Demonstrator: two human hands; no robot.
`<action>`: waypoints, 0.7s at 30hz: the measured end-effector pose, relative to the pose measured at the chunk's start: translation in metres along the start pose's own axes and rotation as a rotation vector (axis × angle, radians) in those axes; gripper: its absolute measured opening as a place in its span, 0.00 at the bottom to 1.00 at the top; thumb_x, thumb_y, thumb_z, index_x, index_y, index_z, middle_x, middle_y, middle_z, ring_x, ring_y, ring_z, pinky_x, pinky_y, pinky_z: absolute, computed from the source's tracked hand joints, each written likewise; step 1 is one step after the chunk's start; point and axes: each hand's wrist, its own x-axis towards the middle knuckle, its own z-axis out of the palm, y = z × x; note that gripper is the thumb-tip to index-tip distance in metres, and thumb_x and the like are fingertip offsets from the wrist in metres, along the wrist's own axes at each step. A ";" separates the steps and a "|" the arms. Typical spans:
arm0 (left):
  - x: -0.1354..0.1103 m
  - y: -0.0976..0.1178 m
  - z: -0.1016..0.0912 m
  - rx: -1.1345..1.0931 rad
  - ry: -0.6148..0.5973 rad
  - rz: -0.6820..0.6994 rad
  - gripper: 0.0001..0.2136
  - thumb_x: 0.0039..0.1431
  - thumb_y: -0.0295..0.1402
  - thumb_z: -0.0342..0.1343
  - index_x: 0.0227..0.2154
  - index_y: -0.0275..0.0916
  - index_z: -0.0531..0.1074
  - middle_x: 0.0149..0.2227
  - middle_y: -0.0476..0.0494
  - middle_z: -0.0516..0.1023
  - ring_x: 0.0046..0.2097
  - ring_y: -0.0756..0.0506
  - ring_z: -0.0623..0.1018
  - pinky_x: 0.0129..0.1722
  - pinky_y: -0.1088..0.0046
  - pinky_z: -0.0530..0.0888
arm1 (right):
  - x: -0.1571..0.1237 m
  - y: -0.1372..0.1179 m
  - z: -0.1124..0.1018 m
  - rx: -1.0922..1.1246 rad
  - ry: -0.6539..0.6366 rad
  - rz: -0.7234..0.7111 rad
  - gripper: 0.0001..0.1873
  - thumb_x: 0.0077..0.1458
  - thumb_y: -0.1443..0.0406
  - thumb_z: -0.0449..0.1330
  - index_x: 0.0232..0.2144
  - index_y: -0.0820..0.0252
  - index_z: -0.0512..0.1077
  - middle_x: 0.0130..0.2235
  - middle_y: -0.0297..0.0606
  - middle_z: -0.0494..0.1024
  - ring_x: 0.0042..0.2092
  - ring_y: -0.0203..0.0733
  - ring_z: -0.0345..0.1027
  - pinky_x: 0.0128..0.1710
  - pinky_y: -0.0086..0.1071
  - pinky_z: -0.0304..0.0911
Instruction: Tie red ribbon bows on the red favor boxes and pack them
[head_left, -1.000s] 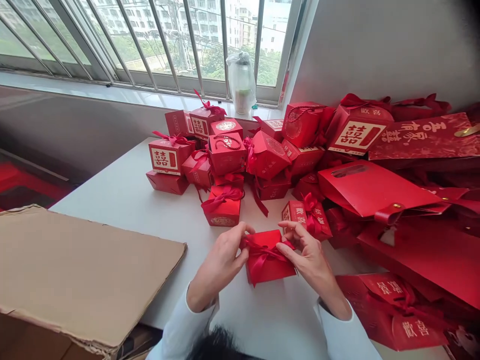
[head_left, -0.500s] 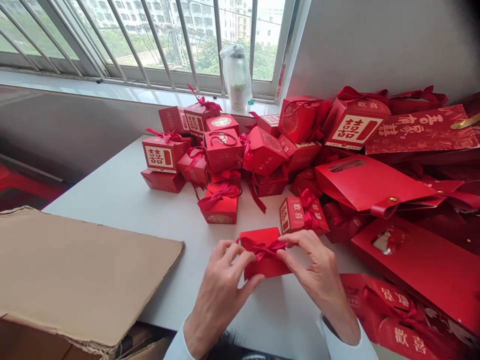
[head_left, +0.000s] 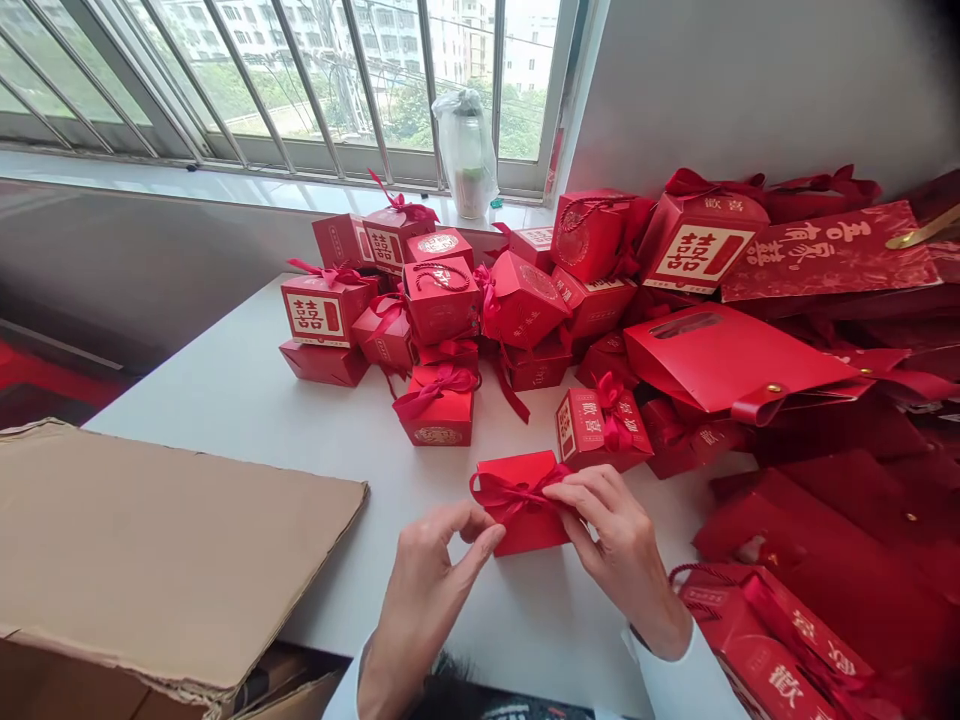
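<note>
head view: i log my left hand slipped off the ribbon, loosely open, empty; right hand pinches the ribbon; red box sits on the table between them.

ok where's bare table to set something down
Bare white table on the left, between cardboard flap and stacked red boxes; also a strip at the near edge by the ribboned box. Red bags crowd the right.

The left hand reaches forward on its edge, thumb and forefinger curved apart in a loose C and the other fingers curled, while the right hand lies palm down beside it, fingertips pinched together.
</note>
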 end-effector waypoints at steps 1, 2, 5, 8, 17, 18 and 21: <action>0.000 0.000 -0.001 -0.004 -0.023 -0.005 0.15 0.60 0.42 0.51 0.24 0.39 0.72 0.24 0.51 0.73 0.27 0.50 0.69 0.24 0.78 0.62 | 0.000 0.002 0.000 -0.006 0.013 -0.024 0.14 0.59 0.75 0.51 0.41 0.56 0.72 0.37 0.38 0.74 0.40 0.41 0.65 0.40 0.36 0.64; 0.001 -0.001 -0.001 -0.004 -0.045 -0.004 0.15 0.60 0.42 0.51 0.24 0.39 0.72 0.24 0.51 0.72 0.27 0.51 0.69 0.24 0.78 0.62 | -0.001 0.005 0.000 -0.013 0.022 -0.048 0.14 0.59 0.75 0.51 0.41 0.55 0.72 0.37 0.38 0.74 0.40 0.41 0.65 0.40 0.36 0.64; 0.003 -0.002 -0.002 0.004 -0.107 0.025 0.16 0.61 0.42 0.50 0.24 0.38 0.72 0.23 0.51 0.71 0.26 0.52 0.67 0.22 0.79 0.61 | 0.000 0.011 0.002 -0.027 0.022 -0.132 0.15 0.59 0.75 0.51 0.41 0.55 0.72 0.36 0.38 0.74 0.40 0.42 0.65 0.39 0.36 0.66; 0.006 -0.003 -0.003 0.033 -0.121 0.078 0.15 0.61 0.42 0.50 0.24 0.39 0.71 0.24 0.51 0.72 0.26 0.51 0.68 0.21 0.79 0.61 | 0.004 0.016 0.004 -0.038 0.030 -0.218 0.15 0.58 0.75 0.51 0.40 0.56 0.72 0.35 0.39 0.75 0.40 0.42 0.65 0.38 0.35 0.66; 0.002 0.007 -0.021 0.240 0.083 0.212 0.11 0.59 0.43 0.53 0.30 0.42 0.72 0.25 0.51 0.72 0.26 0.50 0.71 0.18 0.79 0.62 | -0.002 0.008 -0.016 -0.059 0.020 -0.282 0.19 0.54 0.70 0.56 0.49 0.61 0.67 0.44 0.46 0.73 0.46 0.47 0.66 0.45 0.43 0.67; 0.002 0.010 -0.022 0.249 0.119 0.248 0.09 0.59 0.42 0.53 0.31 0.43 0.71 0.26 0.51 0.73 0.26 0.50 0.71 0.20 0.79 0.64 | -0.008 0.002 -0.022 -0.091 0.050 -0.256 0.20 0.53 0.69 0.57 0.50 0.60 0.67 0.44 0.46 0.74 0.46 0.48 0.66 0.45 0.43 0.67; 0.003 0.021 -0.020 0.216 0.122 0.406 0.06 0.60 0.38 0.53 0.32 0.44 0.70 0.27 0.52 0.72 0.27 0.50 0.72 0.26 0.78 0.70 | -0.036 -0.013 -0.048 -0.295 0.204 -0.110 0.20 0.52 0.72 0.59 0.48 0.55 0.69 0.39 0.41 0.75 0.42 0.46 0.69 0.43 0.41 0.67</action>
